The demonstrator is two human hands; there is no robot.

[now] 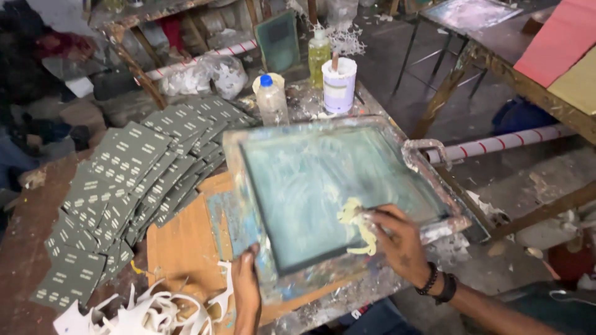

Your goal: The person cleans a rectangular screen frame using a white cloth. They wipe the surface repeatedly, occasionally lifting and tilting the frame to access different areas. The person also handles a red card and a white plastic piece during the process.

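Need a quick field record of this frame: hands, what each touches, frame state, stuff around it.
left hand: grips the near edge of the screen-printing frame
right hand: inside the frame, holding a squeegee on the mesh
ink: pale yellow paste at the squeegee edge
frame state: lying flat on the work table
left of frame: overlapping grey printed cards
behind frame: plastic bottle, white tub
near edge: white paper offcuts

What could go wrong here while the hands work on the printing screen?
The right hand drags pale ink across the mesh; ink could smear unevenly. The left hand grips only the frame edge, so the frame may shift. Printed grey cards lie close and could get stained.
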